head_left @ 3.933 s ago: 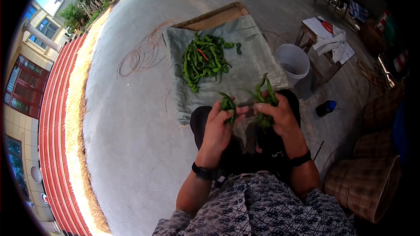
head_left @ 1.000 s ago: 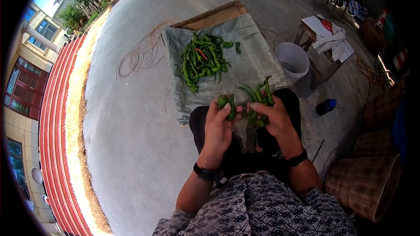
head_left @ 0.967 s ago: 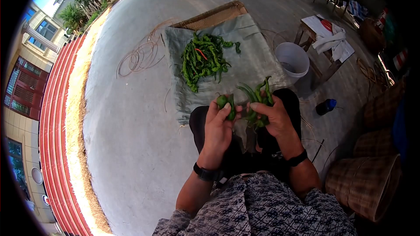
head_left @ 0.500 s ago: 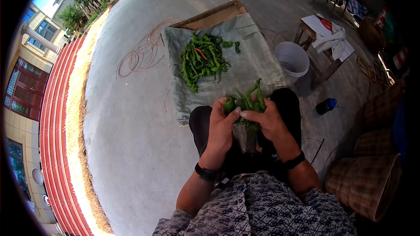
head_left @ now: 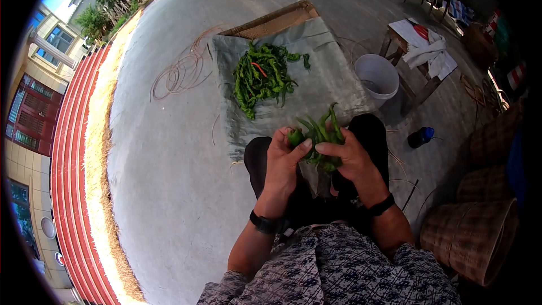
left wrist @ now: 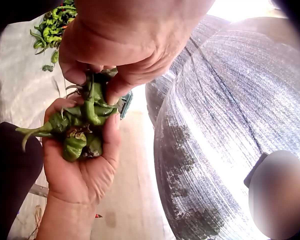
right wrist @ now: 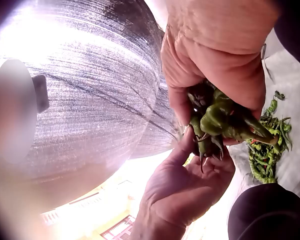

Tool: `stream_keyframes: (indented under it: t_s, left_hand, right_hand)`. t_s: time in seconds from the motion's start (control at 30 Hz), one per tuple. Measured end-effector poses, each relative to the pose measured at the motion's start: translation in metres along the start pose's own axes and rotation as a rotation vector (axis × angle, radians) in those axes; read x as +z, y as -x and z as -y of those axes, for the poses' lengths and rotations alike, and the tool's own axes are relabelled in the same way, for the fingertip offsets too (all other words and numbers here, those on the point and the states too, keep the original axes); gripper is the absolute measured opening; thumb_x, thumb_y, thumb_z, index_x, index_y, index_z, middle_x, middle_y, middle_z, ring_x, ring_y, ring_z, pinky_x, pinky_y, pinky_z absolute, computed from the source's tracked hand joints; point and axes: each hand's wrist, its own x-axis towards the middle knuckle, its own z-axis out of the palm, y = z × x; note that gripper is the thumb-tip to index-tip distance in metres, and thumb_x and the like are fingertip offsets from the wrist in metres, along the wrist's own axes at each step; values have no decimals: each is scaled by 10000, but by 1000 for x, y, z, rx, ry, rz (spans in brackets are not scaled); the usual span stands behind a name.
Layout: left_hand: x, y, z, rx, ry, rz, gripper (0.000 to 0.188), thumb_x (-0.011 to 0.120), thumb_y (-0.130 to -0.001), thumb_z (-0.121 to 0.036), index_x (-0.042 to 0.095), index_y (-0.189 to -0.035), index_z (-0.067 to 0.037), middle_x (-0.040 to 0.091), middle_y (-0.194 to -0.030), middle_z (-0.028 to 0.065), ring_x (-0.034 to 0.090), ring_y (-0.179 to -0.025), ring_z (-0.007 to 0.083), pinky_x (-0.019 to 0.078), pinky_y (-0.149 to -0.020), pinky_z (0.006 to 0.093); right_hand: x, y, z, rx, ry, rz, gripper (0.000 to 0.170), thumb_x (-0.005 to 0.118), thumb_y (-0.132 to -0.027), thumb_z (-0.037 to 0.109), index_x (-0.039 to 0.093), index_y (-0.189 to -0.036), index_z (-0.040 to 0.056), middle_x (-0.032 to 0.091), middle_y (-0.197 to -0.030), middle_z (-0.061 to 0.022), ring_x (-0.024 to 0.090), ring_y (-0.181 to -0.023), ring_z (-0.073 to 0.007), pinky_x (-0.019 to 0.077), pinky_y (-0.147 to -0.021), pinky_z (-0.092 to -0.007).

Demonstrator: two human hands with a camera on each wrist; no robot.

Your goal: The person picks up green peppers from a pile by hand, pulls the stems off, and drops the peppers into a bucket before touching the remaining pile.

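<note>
In the head view both hands meet over the lap. My right hand (head_left: 357,161) grips a bunch of green peppers (head_left: 322,134), their tips pointing up and away. My left hand (head_left: 281,164) holds a green pepper (head_left: 294,136) against that bunch, thumb toward the other thumb. From the left wrist view, stem ends of several peppers (left wrist: 74,145) show in the right palm while the left thumb and fingers pinch at them. The right wrist view has a plump pepper (right wrist: 217,118) under the right fingers. Palms partly hide the bunch.
Beyond the knees, a pile of green peppers (head_left: 262,82) with one red pepper (head_left: 258,69) lies on a grey-green sheet (head_left: 333,85). To the right stand a white bucket (head_left: 377,76), a wooden stool (head_left: 418,100), a dark bottle (head_left: 419,138) and woven baskets (head_left: 466,240). Coiled wire (head_left: 183,76) lies left.
The hands were apart, each with peppers, and have come together; the right hand's bunch has moved left against the left hand's pepper. Over the last half second they shift only slightly.
</note>
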Motion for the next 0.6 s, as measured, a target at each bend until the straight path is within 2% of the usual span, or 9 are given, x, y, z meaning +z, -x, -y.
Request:
stream_keyframes:
  t_s: [0.2,0.37,0.6]
  left_hand:
    - [-4,0,-2,-8,-91,-34,327,764,-934,26,567,-1161,-103,638,-1087,0,646,-992,117,543,-853,281]
    - [-9,0,-3,-20,-123,-52,333,789,-932,-19,571,-1169,-103,634,-1064,-7,643,-935,110,535,-793,271]
    - [-9,-1,3,12,-97,-7,305,776,-945,-14,589,-1173,-93,657,-1088,4,656,-975,113,555,-805,283]
  right_hand:
    - [1,1,4,4,65,32,445,807,-854,-33,608,-1250,6,693,-1110,-54,695,-1002,-160,574,-894,-320]
    - [5,0,1,-41,161,-18,459,819,-841,-30,605,-1246,5,684,-1108,-42,684,-994,-146,563,-889,-310]
    - [12,-1,2,-67,176,-25,446,834,-830,-18,622,-1221,8,677,-1088,-38,673,-982,-137,555,-886,-302]
